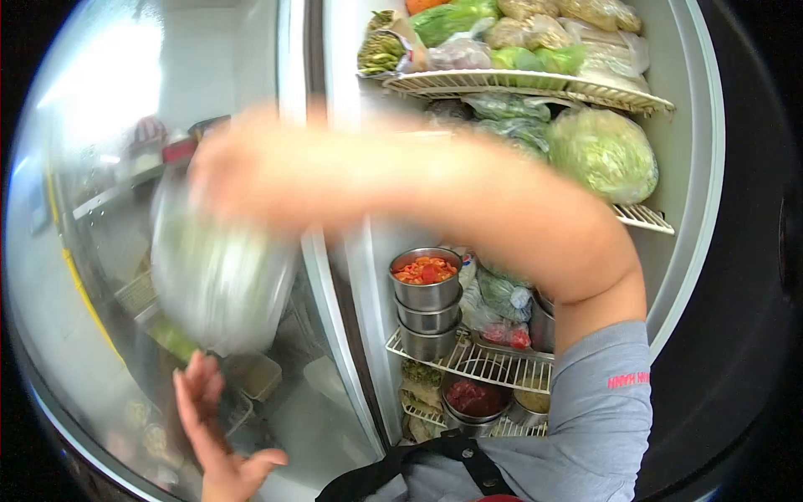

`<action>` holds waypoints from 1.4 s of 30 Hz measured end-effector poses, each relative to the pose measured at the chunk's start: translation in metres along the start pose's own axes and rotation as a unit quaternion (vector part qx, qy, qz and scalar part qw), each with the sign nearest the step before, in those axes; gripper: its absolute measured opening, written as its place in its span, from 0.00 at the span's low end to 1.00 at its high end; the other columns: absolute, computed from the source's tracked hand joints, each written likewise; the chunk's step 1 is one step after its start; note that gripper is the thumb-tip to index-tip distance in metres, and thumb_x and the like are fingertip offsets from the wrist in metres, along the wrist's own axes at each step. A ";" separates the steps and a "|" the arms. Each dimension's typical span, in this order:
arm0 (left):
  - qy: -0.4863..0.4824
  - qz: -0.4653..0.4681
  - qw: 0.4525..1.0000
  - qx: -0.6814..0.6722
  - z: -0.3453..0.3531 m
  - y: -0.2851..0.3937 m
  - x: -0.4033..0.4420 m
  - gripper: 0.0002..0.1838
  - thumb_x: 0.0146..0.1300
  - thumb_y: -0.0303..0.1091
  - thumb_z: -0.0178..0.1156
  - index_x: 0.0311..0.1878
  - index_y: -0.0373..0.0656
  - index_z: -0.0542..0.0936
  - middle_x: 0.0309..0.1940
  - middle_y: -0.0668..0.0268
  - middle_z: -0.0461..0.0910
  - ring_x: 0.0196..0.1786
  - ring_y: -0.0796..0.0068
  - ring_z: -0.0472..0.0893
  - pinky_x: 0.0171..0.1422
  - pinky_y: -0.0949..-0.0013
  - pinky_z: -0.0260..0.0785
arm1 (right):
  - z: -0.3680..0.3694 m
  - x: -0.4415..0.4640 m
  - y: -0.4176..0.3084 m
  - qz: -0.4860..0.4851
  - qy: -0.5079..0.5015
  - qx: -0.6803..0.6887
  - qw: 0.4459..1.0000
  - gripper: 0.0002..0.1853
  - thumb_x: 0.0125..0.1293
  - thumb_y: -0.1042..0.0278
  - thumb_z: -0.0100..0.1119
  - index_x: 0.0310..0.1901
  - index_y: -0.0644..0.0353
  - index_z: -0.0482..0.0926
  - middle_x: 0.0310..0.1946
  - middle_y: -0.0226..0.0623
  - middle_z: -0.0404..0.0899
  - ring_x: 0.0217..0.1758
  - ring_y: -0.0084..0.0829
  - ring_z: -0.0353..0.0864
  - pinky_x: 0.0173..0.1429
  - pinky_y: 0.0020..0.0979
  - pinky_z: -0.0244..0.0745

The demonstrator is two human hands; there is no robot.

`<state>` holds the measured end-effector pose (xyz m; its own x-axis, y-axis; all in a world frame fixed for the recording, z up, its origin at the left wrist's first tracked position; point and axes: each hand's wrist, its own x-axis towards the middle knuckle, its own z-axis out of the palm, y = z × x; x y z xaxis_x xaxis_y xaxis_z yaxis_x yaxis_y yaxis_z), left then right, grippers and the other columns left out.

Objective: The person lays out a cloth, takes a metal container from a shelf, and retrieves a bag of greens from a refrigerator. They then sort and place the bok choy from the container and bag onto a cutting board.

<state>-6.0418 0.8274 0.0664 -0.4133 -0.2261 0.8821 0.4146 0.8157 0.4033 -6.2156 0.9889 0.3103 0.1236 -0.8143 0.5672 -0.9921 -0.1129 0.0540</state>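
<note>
Before the glass door [309, 427], the right hand [230, 163] had fingers clamped on a plastic bag [219, 272], likely soft, slippery, best gripped by its top; the left hand [216, 452] spread its fingers.

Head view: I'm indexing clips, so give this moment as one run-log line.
right hand holds plastic bag | left hand open beneath it, contact unclear | shelves hold bagged vegetables, metal containers
</note>
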 end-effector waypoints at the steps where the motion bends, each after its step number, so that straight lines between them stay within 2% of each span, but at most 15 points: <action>1: -0.019 -0.042 0.996 -0.075 0.014 -0.004 -0.001 0.71 0.36 0.66 0.73 0.72 0.34 0.42 0.69 0.52 0.55 0.72 0.58 0.55 0.73 0.56 0.47 | 0.045 0.001 -0.007 -0.082 -0.008 0.001 0.997 0.15 0.62 0.63 0.49 0.39 0.65 0.82 0.33 0.49 0.82 0.42 0.42 0.83 0.43 0.36 0.79; 2: -0.040 -0.087 0.988 -0.125 0.022 -0.006 -0.001 0.73 0.34 0.66 0.74 0.72 0.34 0.40 0.69 0.54 0.54 0.71 0.60 0.56 0.73 0.56 0.48 | 0.076 -0.010 -0.011 -0.180 -0.034 0.090 0.979 0.13 0.65 0.65 0.48 0.35 0.69 0.72 0.31 0.56 0.79 0.34 0.52 0.80 0.37 0.45 0.75; 5: -0.067 -0.253 0.963 -0.064 0.022 -0.012 0.017 0.53 0.47 0.55 0.73 0.68 0.34 0.57 0.63 0.55 0.65 0.65 0.64 0.65 0.69 0.59 0.55 | 0.075 -0.022 -0.033 -0.067 -0.122 0.151 0.979 0.19 0.68 0.60 0.47 0.36 0.73 0.73 0.30 0.58 0.79 0.36 0.53 0.80 0.41 0.44 0.75; 6: -0.066 -0.249 0.964 -0.064 0.030 -0.012 0.016 0.53 0.47 0.55 0.73 0.68 0.34 0.57 0.63 0.55 0.65 0.65 0.64 0.65 0.69 0.59 0.55 | 0.062 -0.021 -0.031 -0.052 -0.183 0.145 0.971 0.22 0.69 0.56 0.46 0.40 0.73 0.74 0.33 0.59 0.79 0.37 0.52 0.81 0.44 0.43 0.75; 8: 0.102 -0.024 0.994 -0.011 0.049 -0.007 0.007 0.33 0.42 0.30 0.69 0.56 0.37 0.73 0.50 0.58 0.77 0.55 0.61 0.76 0.64 0.57 0.62 | 0.043 -0.006 -0.009 -0.025 -0.253 0.147 0.956 0.29 0.69 0.44 0.44 0.51 0.67 0.77 0.40 0.54 0.81 0.43 0.45 0.82 0.50 0.39 0.75; 9: 0.108 -0.027 0.994 -0.013 0.047 -0.008 0.005 0.33 0.42 0.30 0.69 0.56 0.37 0.73 0.50 0.58 0.77 0.55 0.61 0.76 0.64 0.57 0.62 | 0.009 -0.008 -0.001 0.076 -0.214 0.238 0.944 0.27 0.68 0.43 0.46 0.51 0.61 0.79 0.43 0.45 0.82 0.43 0.36 0.82 0.48 0.36 0.76; 11: 0.041 -0.018 0.999 0.017 0.034 -0.012 0.005 0.32 0.45 0.33 0.69 0.57 0.36 0.72 0.52 0.58 0.76 0.56 0.61 0.75 0.65 0.58 0.60 | -0.042 0.004 0.050 0.067 0.108 0.011 0.992 0.23 0.65 0.49 0.54 0.47 0.61 0.81 0.38 0.41 0.83 0.38 0.31 0.83 0.46 0.33 0.77; 13: -0.030 -0.001 0.998 0.052 0.016 -0.013 0.011 0.32 0.48 0.36 0.69 0.58 0.36 0.72 0.54 0.58 0.75 0.58 0.60 0.74 0.66 0.59 0.59 | -0.113 0.022 0.116 0.125 0.299 -0.338 0.883 0.16 0.58 0.59 0.60 0.44 0.58 0.82 0.39 0.42 0.83 0.40 0.39 0.83 0.46 0.39 0.78; 14: -0.067 0.009 0.995 0.070 0.008 -0.013 0.014 0.32 0.49 0.37 0.68 0.58 0.36 0.72 0.55 0.57 0.74 0.58 0.60 0.73 0.66 0.60 0.59 | -0.146 0.011 0.145 0.153 0.383 -0.410 0.814 0.15 0.63 0.65 0.49 0.48 0.56 0.80 0.42 0.48 0.82 0.43 0.45 0.82 0.50 0.43 0.76; 19: -0.074 0.040 0.983 0.164 0.012 -0.003 0.023 0.23 0.43 0.31 0.70 0.46 0.40 0.78 0.43 0.58 0.79 0.48 0.58 0.78 0.57 0.59 0.67 | -0.181 -0.022 0.213 0.369 0.353 -0.483 0.711 0.17 0.57 0.60 0.61 0.45 0.61 0.81 0.41 0.45 0.82 0.48 0.39 0.82 0.51 0.38 0.76; 25: -0.096 0.076 0.978 0.171 0.003 -0.018 0.018 0.28 0.40 0.33 0.74 0.48 0.40 0.77 0.43 0.59 0.79 0.47 0.59 0.79 0.53 0.59 0.69 | -0.184 -0.005 0.244 0.422 0.378 -0.487 0.665 0.20 0.54 0.63 0.61 0.50 0.60 0.79 0.53 0.48 0.76 0.57 0.44 0.76 0.58 0.42 0.73; 27: -0.103 0.084 0.975 0.180 0.003 -0.023 0.018 0.29 0.40 0.33 0.75 0.48 0.40 0.76 0.44 0.59 0.79 0.47 0.60 0.79 0.52 0.60 0.69 | -0.190 -0.003 0.244 0.462 0.242 -0.533 0.667 0.23 0.57 0.65 0.59 0.55 0.58 0.75 0.61 0.49 0.69 0.64 0.44 0.70 0.60 0.43 0.71; 33: -0.100 0.057 0.984 0.136 0.003 -0.024 0.023 0.33 0.37 0.34 0.76 0.50 0.40 0.75 0.45 0.59 0.78 0.47 0.59 0.78 0.52 0.59 0.69 | -0.190 0.001 0.244 0.455 0.151 -0.572 0.665 0.26 0.56 0.68 0.61 0.59 0.54 0.72 0.63 0.52 0.64 0.65 0.44 0.68 0.61 0.41 0.71; 36: -0.093 0.061 0.988 0.104 -0.001 -0.032 0.021 0.34 0.37 0.34 0.76 0.51 0.40 0.74 0.47 0.58 0.77 0.48 0.59 0.78 0.53 0.58 0.69 | -0.193 -0.006 0.237 0.425 0.241 -0.468 0.736 0.30 0.52 0.71 0.63 0.59 0.48 0.72 0.62 0.48 0.64 0.63 0.46 0.69 0.60 0.40 0.72; 42: -0.168 -0.030 0.983 0.068 -0.007 -0.048 0.009 0.38 0.48 0.36 0.70 0.64 0.40 0.68 0.63 0.57 0.68 0.63 0.60 0.69 0.70 0.59 0.56 | -0.192 -0.010 0.233 0.341 0.274 -0.562 0.702 0.25 0.55 0.69 0.60 0.55 0.37 0.74 0.58 0.40 0.69 0.61 0.45 0.71 0.60 0.41 0.72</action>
<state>-6.0590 0.7827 0.0567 -0.6873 -0.1071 0.7185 0.2782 0.8749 0.3965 -6.4519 1.0800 0.4754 -0.1072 -0.0846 0.9906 -0.2438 0.9682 0.0563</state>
